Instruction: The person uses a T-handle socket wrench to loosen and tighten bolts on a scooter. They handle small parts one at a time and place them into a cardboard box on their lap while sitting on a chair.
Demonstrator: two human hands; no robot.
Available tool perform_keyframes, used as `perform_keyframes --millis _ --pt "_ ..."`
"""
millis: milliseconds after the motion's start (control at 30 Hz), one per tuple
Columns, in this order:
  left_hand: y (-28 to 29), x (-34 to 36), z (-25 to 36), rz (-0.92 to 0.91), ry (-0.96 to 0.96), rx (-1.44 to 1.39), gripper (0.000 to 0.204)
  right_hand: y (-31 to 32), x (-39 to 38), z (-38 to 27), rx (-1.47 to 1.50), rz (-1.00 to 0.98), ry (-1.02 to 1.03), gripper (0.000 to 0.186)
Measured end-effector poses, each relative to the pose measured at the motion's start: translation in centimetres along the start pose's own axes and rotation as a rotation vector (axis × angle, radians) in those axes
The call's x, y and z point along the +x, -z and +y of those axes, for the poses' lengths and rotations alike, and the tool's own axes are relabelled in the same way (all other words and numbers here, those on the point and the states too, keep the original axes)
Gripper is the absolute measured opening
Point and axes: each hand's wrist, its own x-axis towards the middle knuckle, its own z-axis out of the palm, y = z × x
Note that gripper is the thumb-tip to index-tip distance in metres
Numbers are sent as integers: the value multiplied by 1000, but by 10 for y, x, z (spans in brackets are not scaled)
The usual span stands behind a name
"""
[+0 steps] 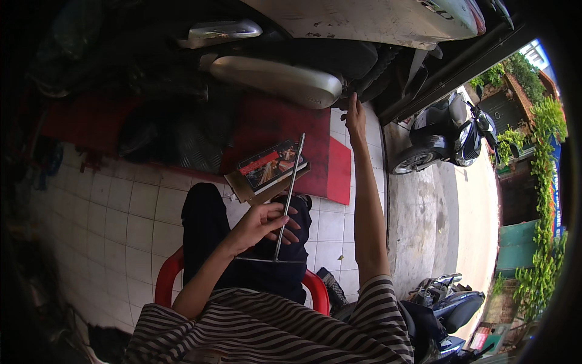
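In my left hand (pixel 265 225) is a long metal T-handle wrench (pixel 294 176). Its shaft slants up and away while the crossbar lies low, above my lap. My right arm is stretched forward, and my right hand (pixel 354 121) is beside the rear end of a scooter's silver engine-side cover (pixel 279 80). One finger there points up toward the dark rear wheel (pixel 382 76); the others look partly bent, and I see nothing held in them. Whether the fingertip touches the scooter, I cannot tell. The scooter's pale body panel (pixel 364 21) spans the top.
An opened cardboard box (pixel 242 187) with a printed lid rests by a red platform (pixel 260 127) under the scooter. I sit on a red plastic chair (pixel 167 276) on white floor tiles (pixel 139 224). Parked outside at right are a dark scooter (pixel 448 130) and another motorbike (pixel 458 306).
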Motion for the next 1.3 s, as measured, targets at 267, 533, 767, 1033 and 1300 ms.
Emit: perform_keyframes --millis 267,533,767,1033,1300 --pt "20 -47 -2 173 -4 -28 32 -27 25 -11 -312 195 180 42" --pt "31 -52 -6 233 -56 -45 30 -21 19 -24 -413 255 354 34" --pt "35 -59 -5 287 -71 7 30 -17 23 -15 -224 182 213 39" --pt "38 -62 -6 298 -53 -13 30 -24 27 -12 -101 209 -3 47" --pt "39 -61 -9 299 -54 2 29 -26 30 -3 -160 262 176 42"
